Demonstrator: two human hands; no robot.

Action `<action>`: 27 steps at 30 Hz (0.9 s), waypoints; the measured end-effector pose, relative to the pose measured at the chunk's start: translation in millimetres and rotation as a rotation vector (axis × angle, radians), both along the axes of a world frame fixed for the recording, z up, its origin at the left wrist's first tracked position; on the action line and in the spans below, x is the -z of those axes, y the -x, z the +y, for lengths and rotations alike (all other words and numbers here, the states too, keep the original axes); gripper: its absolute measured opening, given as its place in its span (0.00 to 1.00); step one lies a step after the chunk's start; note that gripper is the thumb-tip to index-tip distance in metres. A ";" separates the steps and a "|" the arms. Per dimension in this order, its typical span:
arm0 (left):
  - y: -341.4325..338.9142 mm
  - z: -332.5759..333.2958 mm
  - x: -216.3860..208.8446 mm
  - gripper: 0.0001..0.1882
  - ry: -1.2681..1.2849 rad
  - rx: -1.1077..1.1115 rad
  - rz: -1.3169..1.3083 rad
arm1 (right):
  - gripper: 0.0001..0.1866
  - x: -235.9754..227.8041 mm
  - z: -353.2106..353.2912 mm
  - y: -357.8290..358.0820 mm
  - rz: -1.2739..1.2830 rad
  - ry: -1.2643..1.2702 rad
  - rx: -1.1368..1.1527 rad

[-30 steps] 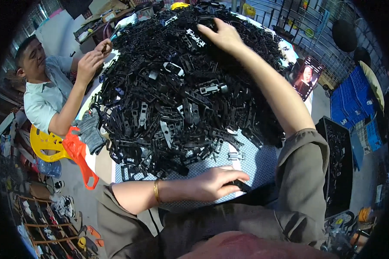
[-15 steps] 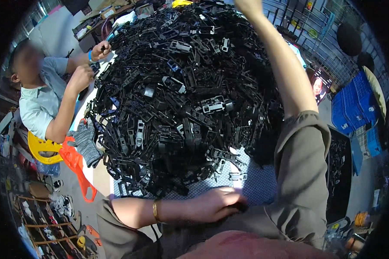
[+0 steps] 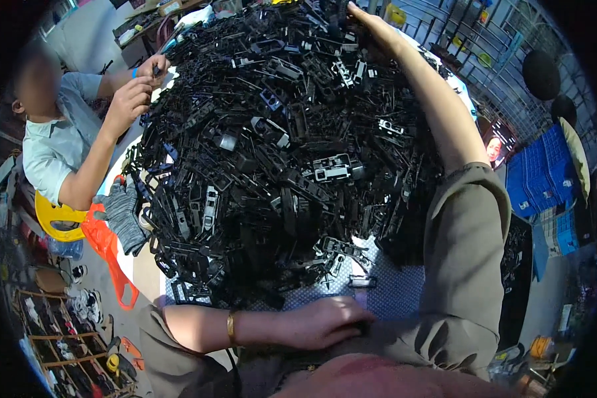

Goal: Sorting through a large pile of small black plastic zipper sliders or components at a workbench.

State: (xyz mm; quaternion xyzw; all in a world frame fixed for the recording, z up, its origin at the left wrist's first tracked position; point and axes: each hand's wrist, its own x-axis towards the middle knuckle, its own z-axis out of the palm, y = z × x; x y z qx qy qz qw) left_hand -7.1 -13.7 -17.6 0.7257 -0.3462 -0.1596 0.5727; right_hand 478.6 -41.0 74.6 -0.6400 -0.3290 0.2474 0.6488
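A large heap of black plastic parts (image 3: 245, 166), several of them slotted and frame-like, covers the table before me. My right arm stretches along the heap's right side. At its far end my right hand (image 3: 376, 32) lies against the parts, fingers stretched out and partly in shade; no held piece shows. Close to my body, my left hand (image 3: 325, 321) is closed, its fingers curled down at the near edge of the table. Something dark shows by its fingertips, too shaded to make out. Just beyond that hand lies a single slotted black part (image 3: 362, 282).
A person (image 3: 66, 132) at the left holds a small dark piece in both hands. Beside them are grey gloves (image 3: 122, 215), an orange-red bag (image 3: 106, 245) and a yellow stool (image 3: 56, 219). Blue crates (image 3: 540, 172) stand right; a shoe rack (image 3: 66, 338) is lower left.
My right hand has come down onto the far right of the heap, into fuller view. Some parts there have shifted. The other person's hands have come together. My left hand stays nearly in place.
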 end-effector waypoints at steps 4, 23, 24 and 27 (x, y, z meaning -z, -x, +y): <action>1.0 -0.5 -1.3 0.17 0.029 -0.008 -0.034 | 0.25 2.8 -36.7 12.3 -0.405 0.022 0.088; 2.6 -0.2 -3.9 0.15 0.008 -0.059 -0.007 | 0.09 5.5 -72.6 250.8 -1.385 -0.047 0.463; 2.4 0.1 -5.7 0.15 0.020 -0.067 -0.018 | 0.10 8.0 -75.0 255.0 -1.480 0.008 0.463; 2.2 0.9 -13.5 0.15 -0.028 -0.122 0.080 | 0.11 23.6 -81.9 280.3 -1.464 0.021 0.472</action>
